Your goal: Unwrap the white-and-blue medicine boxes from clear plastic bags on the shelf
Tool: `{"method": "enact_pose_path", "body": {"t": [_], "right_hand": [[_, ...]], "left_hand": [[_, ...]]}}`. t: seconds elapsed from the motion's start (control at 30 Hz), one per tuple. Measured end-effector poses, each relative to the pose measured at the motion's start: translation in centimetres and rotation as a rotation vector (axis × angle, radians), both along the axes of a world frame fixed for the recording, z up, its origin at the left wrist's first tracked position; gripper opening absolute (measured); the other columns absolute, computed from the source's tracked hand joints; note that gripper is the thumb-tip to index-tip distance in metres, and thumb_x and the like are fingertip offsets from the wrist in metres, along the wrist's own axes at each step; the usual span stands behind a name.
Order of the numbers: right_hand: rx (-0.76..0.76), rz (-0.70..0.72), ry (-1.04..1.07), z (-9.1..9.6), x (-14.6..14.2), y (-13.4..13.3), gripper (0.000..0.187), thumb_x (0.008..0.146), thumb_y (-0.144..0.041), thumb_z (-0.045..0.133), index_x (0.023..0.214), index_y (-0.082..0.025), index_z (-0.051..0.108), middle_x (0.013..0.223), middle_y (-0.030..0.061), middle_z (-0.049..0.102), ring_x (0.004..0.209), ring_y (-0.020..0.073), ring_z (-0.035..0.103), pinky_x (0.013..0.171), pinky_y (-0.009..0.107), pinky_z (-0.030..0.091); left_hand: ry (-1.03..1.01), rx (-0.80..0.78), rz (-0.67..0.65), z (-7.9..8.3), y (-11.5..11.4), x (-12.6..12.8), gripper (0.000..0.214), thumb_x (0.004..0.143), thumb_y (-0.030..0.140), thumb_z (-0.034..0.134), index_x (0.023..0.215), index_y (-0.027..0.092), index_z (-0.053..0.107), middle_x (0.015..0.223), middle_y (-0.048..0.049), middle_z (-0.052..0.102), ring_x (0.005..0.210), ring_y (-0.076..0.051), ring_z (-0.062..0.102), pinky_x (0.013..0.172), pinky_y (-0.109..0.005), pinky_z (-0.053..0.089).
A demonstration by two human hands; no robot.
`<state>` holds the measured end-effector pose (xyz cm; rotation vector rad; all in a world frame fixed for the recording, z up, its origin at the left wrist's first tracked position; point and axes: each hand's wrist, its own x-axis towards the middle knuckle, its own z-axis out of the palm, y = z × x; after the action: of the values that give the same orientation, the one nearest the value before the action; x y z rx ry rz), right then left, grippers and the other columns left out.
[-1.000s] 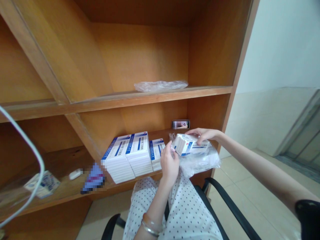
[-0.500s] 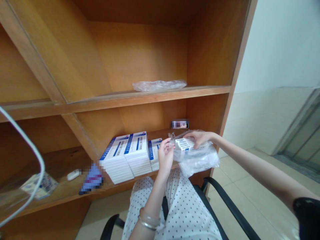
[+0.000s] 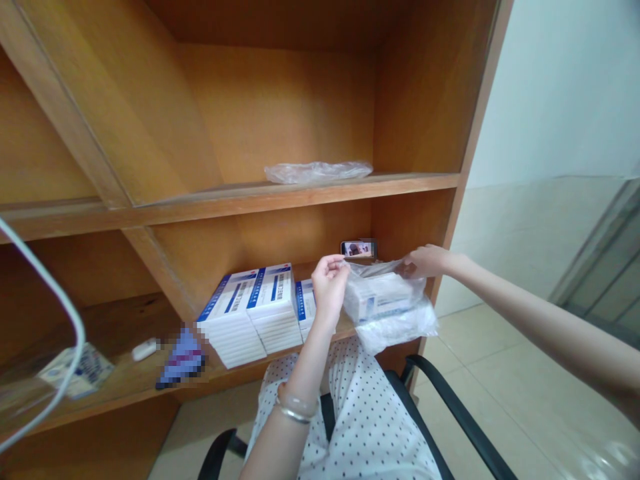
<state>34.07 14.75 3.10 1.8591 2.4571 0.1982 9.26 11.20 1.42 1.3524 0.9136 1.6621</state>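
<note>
A clear plastic bag [image 3: 395, 327] lies at the shelf's front edge, with white boxes [image 3: 383, 293] showing through its film. My left hand [image 3: 331, 283] pinches the bag's upper left edge between thumb and fingers. At the upper right corner, my right hand [image 3: 425, 260] has its fingers closed on the film, so the bag's mouth is stretched between both hands. Left of the bag, white and blue boxes stand in tall stacks [image 3: 250, 320]. A shorter stack [image 3: 305, 303] is partly hidden behind my left wrist.
A phone [image 3: 359, 249] leans at the back of the shelf. More clear plastic [image 3: 319, 172] lies on the shelf above. To the left are a blue pouch-like item [image 3: 184, 360], a small white object [image 3: 145, 349], a tissue pack [image 3: 77, 371] and a white cable [image 3: 75, 320]. A chair armrest [image 3: 457, 413] is below right.
My right hand has left the boxes and moved right to the bag's edge. My left hand has risen slightly and pinches the film. The film now covers the boxes.
</note>
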Motion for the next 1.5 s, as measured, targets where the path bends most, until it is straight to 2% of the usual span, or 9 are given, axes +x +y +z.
{"method": "enact_pose_path", "body": {"t": [0.23,0.37,0.5,0.67,0.87,1.03,1.13,1.33,1.5], "right_hand": [[0.233,0.054,-0.13,4.7,0.6,-1.7,0.049,0.088,-0.045,0.042,0.056,-0.015,0.064,0.06,0.0084,0.065,0.059,0.0176,0.058,0.076,0.037,0.034],[0.226,0.085,-0.142,5.6,1.7,-1.6,0.057,0.084,-0.06,0.043,0.052,-0.017,0.062,0.061,0.0103,0.064,0.071,0.023,0.058,0.07,0.035,0.035],[0.228,0.096,-0.187,5.2,2.1,-1.0,0.05,0.084,-0.054,0.047,0.058,-0.016,0.066,0.072,0.0133,0.066,0.081,0.0265,0.057,0.07,0.034,0.037],[0.203,-0.029,-0.041,5.6,1.5,-0.5,0.043,0.085,-0.046,0.046,0.06,-0.017,0.065,0.067,0.0108,0.064,0.065,0.0211,0.058,0.064,0.034,0.04],[0.174,-0.053,0.439,6.1,1.6,0.6,0.03,0.08,-0.037,0.051,0.061,-0.016,0.061,0.065,0.0065,0.063,0.061,0.0182,0.056,0.059,0.032,0.042],[0.002,0.096,1.126,4.4,1.4,1.2,0.027,0.082,-0.039,0.053,0.085,-0.013,0.061,0.094,0.0129,0.067,0.09,0.0221,0.061,0.078,0.032,0.048],[-0.124,0.189,1.399,2.9,0.0,1.3,0.024,0.082,-0.039,0.054,0.087,-0.016,0.055,0.095,0.0117,0.065,0.09,0.0201,0.062,0.083,0.033,0.047],[-0.357,0.373,1.559,-0.6,-4.8,1.1,0.03,0.078,-0.037,0.063,0.099,-0.018,0.054,0.089,0.0044,0.062,0.069,0.0116,0.057,0.074,0.029,0.049],[-0.546,0.382,1.467,-4.6,-7.4,2.1,0.035,0.081,-0.049,0.057,0.07,-0.017,0.056,0.051,-0.0036,0.048,0.048,0.0106,0.05,0.048,0.024,0.042]], "left_hand": [[0.127,-0.05,-0.062,0.8,0.8,-0.8,0.031,0.067,0.019,0.066,0.097,0.015,0.057,0.063,0.0028,0.057,0.06,-0.012,0.056,0.061,-0.023,0.043],[0.632,-0.107,0.027,0.5,1.1,-2.8,0.024,0.065,0.017,0.067,0.088,0.016,0.061,0.058,0.0014,0.059,0.058,-0.015,0.058,0.06,-0.026,0.043],[0.961,-0.066,0.274,1.0,1.3,-4.1,0.009,0.07,0.011,0.058,0.063,0.017,0.059,0.07,-0.0073,0.065,0.072,-0.02,0.062,0.069,-0.03,0.043],[0.823,-0.06,0.356,1.8,1.7,-4.1,0.021,0.068,0.014,0.062,0.051,0.019,0.052,0.056,-0.0058,0.056,0.07,-0.023,0.061,0.073,-0.033,0.042],[0.538,0.046,0.181,2.7,3.5,-2.8,0.019,0.073,0.023,0.058,0.055,0.019,0.054,0.055,-0.0021,0.055,0.067,-0.02,0.057,0.076,-0.033,0.042],[0.017,-0.11,-0.07,2.4,4.8,-1.9,0.011,0.077,0.024,0.053,0.075,0.014,0.057,0.082,-0.009,0.066,0.084,-0.019,0.063,0.082,-0.032,0.045],[-0.187,-0.098,-0.204,2.1,5.0,-1.0,0.007,0.076,0.019,0.055,0.08,0.014,0.055,0.091,-0.0098,0.067,0.094,-0.017,0.063,0.089,-0.031,0.044],[0.048,0.011,-0.397,-0.3,4.1,2.1,0.027,0.079,0.018,0.056,0.106,0.018,0.051,0.083,-0.0034,0.066,0.073,-0.014,0.065,0.075,-0.03,0.05],[0.317,0.006,-0.422,-3.9,3.6,3.6,0.045,0.078,0.01,0.048,0.121,0.021,0.043,0.07,0.0021,0.06,0.054,-0.011,0.059,0.058,-0.025,0.049]]}}
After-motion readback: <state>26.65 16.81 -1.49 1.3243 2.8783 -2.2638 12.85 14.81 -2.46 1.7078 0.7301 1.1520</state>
